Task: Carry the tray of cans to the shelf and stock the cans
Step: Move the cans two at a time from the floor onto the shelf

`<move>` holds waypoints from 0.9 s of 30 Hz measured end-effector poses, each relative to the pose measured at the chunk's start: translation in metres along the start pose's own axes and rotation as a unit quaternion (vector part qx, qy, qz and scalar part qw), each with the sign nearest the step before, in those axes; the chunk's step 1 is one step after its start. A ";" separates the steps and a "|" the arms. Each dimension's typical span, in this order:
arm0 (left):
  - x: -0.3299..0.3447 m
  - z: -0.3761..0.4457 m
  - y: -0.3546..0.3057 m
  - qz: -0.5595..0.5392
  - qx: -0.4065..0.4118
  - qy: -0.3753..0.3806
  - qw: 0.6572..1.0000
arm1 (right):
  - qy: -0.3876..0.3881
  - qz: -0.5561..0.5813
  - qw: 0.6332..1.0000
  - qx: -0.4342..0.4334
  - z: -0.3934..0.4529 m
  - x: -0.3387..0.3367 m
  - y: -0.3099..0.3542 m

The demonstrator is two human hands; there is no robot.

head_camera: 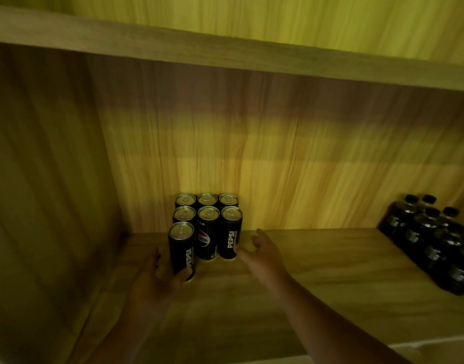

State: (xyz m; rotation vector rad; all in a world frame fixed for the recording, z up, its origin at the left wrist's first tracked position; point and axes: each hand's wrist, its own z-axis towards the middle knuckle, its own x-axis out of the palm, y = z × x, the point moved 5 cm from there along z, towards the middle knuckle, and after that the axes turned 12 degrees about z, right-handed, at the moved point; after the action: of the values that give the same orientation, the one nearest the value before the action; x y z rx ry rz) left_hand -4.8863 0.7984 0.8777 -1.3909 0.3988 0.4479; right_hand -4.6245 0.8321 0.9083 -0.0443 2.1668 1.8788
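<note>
Several black Pepsi cans (208, 224) stand upright in rows near the back of the wooden shelf (317, 271). The front-left can (181, 249) stands a little ahead of the others. My left hand (157, 279) holds this can low down, thumb on its right side and fingers on its left. My right hand (259, 249) is beside the front-right can (231, 236), its thumb touching the can's lower side and its fingers spread loosely behind. No tray is in view.
A pack of dark bottles with black caps (433, 240) stands at the shelf's right end. The upper shelf board (225, 52) hangs overhead. A wooden side panel (42, 179) closes the left. Bare shelf surface lies between the cans and the bottles.
</note>
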 end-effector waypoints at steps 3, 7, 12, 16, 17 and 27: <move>0.008 -0.014 0.014 -0.364 0.077 0.043 0.927 | -0.001 -0.090 0.996 -0.021 -0.030 -0.019 -0.025; 0.027 -0.036 0.011 0.005 0.046 0.025 0.999 | 0.011 -0.171 0.982 -0.073 -0.055 -0.040 -0.033; 0.020 -0.056 -0.046 0.335 0.013 -0.051 0.941 | 0.042 -0.337 0.927 -0.160 -0.086 -0.055 -0.017; 0.020 -0.072 -0.074 0.466 0.043 -0.053 0.882 | 0.058 -0.431 0.875 -0.212 -0.111 -0.070 0.001; 0.020 -0.077 -0.081 0.489 0.048 -0.050 0.869 | 0.064 -0.442 0.868 -0.215 -0.116 -0.075 0.003; 0.031 -0.164 -0.146 0.559 0.019 -0.032 0.828 | 0.084 -0.456 0.850 -0.248 -0.187 -0.142 0.016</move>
State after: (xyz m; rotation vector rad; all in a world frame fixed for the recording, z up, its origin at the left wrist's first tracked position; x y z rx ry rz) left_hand -4.7842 0.6207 0.9624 -0.9690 1.1657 1.4256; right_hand -4.5251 0.6301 0.9779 -1.1505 1.2472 1.7490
